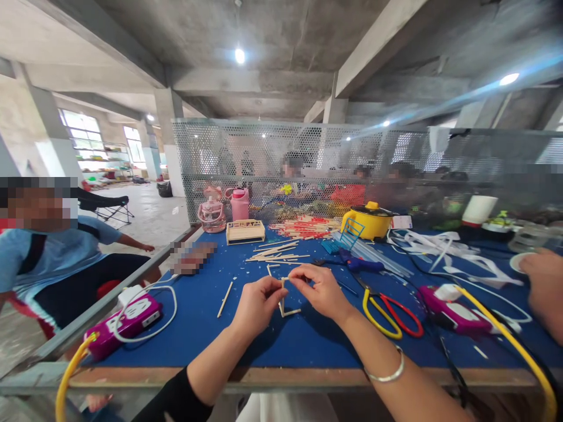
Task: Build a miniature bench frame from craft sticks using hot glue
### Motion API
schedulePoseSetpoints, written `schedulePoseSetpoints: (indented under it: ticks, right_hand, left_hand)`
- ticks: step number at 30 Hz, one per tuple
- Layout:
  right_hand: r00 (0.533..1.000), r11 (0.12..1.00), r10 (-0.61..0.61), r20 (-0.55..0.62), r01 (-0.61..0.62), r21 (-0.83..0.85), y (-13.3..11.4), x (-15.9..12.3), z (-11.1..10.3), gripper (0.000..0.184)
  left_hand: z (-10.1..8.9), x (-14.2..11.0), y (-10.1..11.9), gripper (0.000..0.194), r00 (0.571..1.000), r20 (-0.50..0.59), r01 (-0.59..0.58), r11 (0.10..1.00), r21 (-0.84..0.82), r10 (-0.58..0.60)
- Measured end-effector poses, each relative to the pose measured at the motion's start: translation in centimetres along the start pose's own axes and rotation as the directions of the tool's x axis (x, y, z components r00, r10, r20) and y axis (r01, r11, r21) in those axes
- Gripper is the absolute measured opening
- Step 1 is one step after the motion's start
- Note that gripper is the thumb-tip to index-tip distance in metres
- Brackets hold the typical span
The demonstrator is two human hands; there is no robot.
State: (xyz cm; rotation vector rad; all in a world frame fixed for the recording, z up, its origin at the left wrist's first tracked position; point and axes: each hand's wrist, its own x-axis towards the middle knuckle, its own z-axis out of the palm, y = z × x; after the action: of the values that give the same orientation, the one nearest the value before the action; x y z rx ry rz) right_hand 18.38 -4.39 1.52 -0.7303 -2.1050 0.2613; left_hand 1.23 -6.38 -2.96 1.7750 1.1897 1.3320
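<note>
My left hand (258, 302) and my right hand (320, 288) meet over the middle of the blue table mat (193, 325). Thumb and fingers of each are pinched at a small frame of thin wooden sticks (292, 312), whose lower corner rests near the mat. Fingers cover part of its joint. One loose wooden stick (225, 299) lies to the left. Behind my hands are a pile of bare sticks (275, 253) and a finished-looking small wooden rack (245, 233). A blue glue gun (363, 263) and scissors with yellow and red handles (402, 316) lie to the right.
Purple power strips (125, 322) with cords sit on both sides. Red-tipped sticks (305, 227), clear glue sticks (382, 253) and a yellow pot (372, 223) stand before the perforated metal screen (259, 158). A person (33, 258) sits left; another person's hand (545, 287) is right.
</note>
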Motion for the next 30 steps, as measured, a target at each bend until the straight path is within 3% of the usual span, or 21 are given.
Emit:
schedulePoseSetpoints:
  ticks: [30]
  right_hand:
    - [1.0,1.0,-0.005,0.01,0.005,-0.002,0.31,-0.06,0.08,0.011]
  left_hand:
    - [0.03,-0.01,0.24,0.019,1.0,-0.016,0.011,1.0,-0.016,-0.011]
